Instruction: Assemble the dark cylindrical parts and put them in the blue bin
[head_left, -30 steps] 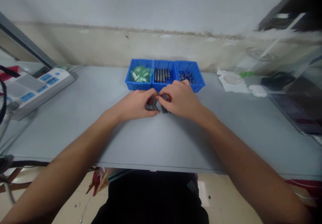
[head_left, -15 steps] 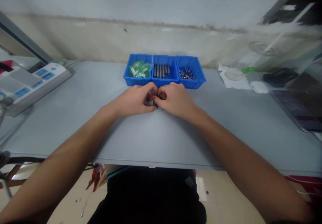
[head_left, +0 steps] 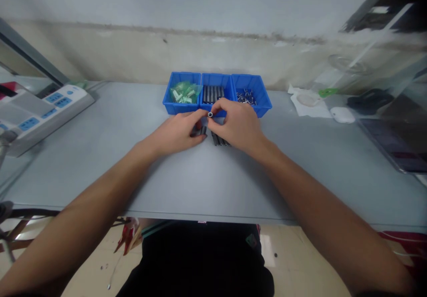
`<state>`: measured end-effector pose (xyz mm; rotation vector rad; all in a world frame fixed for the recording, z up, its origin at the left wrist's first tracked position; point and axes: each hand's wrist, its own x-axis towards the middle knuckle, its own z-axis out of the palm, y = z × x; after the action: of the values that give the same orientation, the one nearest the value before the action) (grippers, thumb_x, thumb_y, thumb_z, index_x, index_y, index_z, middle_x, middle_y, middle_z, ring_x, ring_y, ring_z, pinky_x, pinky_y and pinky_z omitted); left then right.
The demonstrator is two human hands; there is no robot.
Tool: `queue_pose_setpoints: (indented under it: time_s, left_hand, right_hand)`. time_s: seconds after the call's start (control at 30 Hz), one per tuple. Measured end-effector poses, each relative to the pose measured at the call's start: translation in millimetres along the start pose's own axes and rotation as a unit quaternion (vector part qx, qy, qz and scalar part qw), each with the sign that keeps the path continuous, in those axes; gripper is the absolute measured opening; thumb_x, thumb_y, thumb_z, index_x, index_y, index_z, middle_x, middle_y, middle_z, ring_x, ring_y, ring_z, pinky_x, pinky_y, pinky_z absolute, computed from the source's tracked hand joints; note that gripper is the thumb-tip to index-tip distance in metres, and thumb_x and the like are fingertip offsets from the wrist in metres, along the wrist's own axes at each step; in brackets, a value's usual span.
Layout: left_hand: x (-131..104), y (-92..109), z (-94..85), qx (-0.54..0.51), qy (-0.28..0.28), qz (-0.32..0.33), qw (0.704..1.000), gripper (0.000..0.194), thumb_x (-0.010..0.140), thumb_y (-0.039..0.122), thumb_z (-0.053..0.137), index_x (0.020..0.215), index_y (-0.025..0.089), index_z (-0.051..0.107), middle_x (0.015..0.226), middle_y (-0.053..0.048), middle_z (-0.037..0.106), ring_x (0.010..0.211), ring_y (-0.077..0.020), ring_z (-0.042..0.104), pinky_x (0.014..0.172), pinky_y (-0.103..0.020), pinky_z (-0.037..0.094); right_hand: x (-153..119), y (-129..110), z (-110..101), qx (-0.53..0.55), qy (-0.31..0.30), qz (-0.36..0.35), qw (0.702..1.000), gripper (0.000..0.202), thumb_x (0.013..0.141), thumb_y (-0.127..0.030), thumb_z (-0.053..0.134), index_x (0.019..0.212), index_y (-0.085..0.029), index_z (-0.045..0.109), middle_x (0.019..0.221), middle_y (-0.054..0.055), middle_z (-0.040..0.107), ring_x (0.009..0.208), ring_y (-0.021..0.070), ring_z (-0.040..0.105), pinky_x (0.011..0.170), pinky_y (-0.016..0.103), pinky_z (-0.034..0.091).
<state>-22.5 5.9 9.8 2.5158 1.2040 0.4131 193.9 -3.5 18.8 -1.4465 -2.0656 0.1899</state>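
Note:
My right hand (head_left: 240, 121) pinches a small dark tube (head_left: 210, 115) between thumb and forefinger; its open end, ringed in silver, faces up toward me. Close on its left, my left hand (head_left: 178, 130) has thumb and fingers closed around another short dark cylinder (head_left: 203, 130), partly hidden by the fingers. The left fingertips come right up to the tube in my right hand; whether they touch it I cannot tell. Several dark cylinders (head_left: 218, 139) lie side by side on the table under my right hand, partly covered by it.
Behind my hands stand three joined blue bins: the left bin (head_left: 169, 108) with white pieces in green plastic, the middle bin (head_left: 227, 79) with dark cylinders, the right bin (head_left: 263, 103) with small metal parts. A power strip (head_left: 50, 114) lies left, a phone (head_left: 393, 148) right.
My right hand has lifted slightly and now holds the tube end-up at its fingertips. The row of cylinders beneath it has come into view. My left hand has barely moved.

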Motion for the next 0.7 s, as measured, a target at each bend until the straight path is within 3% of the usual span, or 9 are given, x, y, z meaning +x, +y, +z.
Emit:
queue_pose_setpoints:
  time_s: [0.1, 0.27, 0.37, 0.43, 0.57, 0.7]
  left_hand:
    - [1, 1, 0.4, 0.010, -0.002, -0.004, 1.000, 0.037, 0.096, 0.032, 0.066, 0.132, 0.020, 0.066, 0.102, -0.007, 0.076, 0.092, -0.0257, 0.074, 0.074, -0.036, 0.050]
    - [2, 6, -0.3, -0.006, 0.009, -0.033, 0.999, 0.046, 0.097, 0.045, 0.072, 0.136, 0.019, 0.067, 0.103, -0.008, 0.077, 0.088, -0.0267, 0.073, 0.075, -0.038, 0.051]
    - [2, 8, -1.2, -0.034, 0.062, -0.028, 0.997, 0.046, 0.100, 0.044, 0.068, 0.139, 0.020, 0.067, 0.103, -0.007, 0.078, 0.085, -0.0242, 0.071, 0.074, -0.036, 0.049]
    - [2, 10, -2.3, -0.070, 0.110, -0.017, 0.991, 0.038, 0.103, 0.037, 0.058, 0.136, 0.020, 0.070, 0.102, -0.006, 0.078, 0.082, -0.0210, 0.068, 0.075, -0.035, 0.049]
    - [3, 14, -5.3, -0.160, 0.178, -0.023, 0.971, 0.031, 0.108, 0.043, 0.051, 0.108, 0.021, 0.073, 0.092, -0.003, 0.075, 0.079, -0.0171, 0.062, 0.076, -0.033, 0.047]
    - [4, 16, -5.1, -0.262, 0.176, -0.032, 0.948, 0.033, 0.103, 0.054, 0.065, 0.093, 0.022, 0.067, 0.088, -0.003, 0.072, 0.077, -0.0162, 0.061, 0.073, -0.033, 0.049]
  right_hand:
    - [0, 0, 0, 0.016, 0.008, -0.014, 1.000, 0.013, 0.090, -0.026, 0.070, 0.101, -0.023, 0.074, 0.093, 0.003, 0.082, 0.077, 0.0204, 0.069, 0.078, 0.036, 0.047]
    - [-4, 5, 2, 0.124, 0.087, -0.037, 0.988, 0.034, 0.099, -0.037, 0.065, 0.131, -0.024, 0.070, 0.114, 0.006, 0.083, 0.064, 0.0144, 0.061, 0.070, 0.035, 0.053]
    - [-4, 8, 2, 0.157, 0.126, -0.067, 0.977, 0.030, 0.102, -0.046, 0.067, 0.122, -0.024, 0.074, 0.107, 0.004, 0.082, 0.060, 0.0125, 0.057, 0.063, 0.033, 0.051]
    - [-3, 10, 2, 0.167, 0.145, -0.100, 0.970, 0.027, 0.103, -0.043, 0.069, 0.116, -0.021, 0.077, 0.097, 0.003, 0.081, 0.057, 0.0110, 0.055, 0.062, 0.031, 0.051]
    - [-4, 11, 5, 0.088, 0.123, -0.150, 0.977, 0.029, 0.107, -0.038, 0.062, 0.121, -0.020, 0.081, 0.096, 0.004, 0.083, 0.065, 0.0141, 0.063, 0.071, 0.033, 0.055]
    - [-7, 13, 10, 0.041, 0.095, -0.189, 0.977, 0.036, 0.114, -0.035, 0.053, 0.129, -0.021, 0.083, 0.099, 0.007, 0.084, 0.078, 0.0173, 0.071, 0.078, 0.033, 0.056]
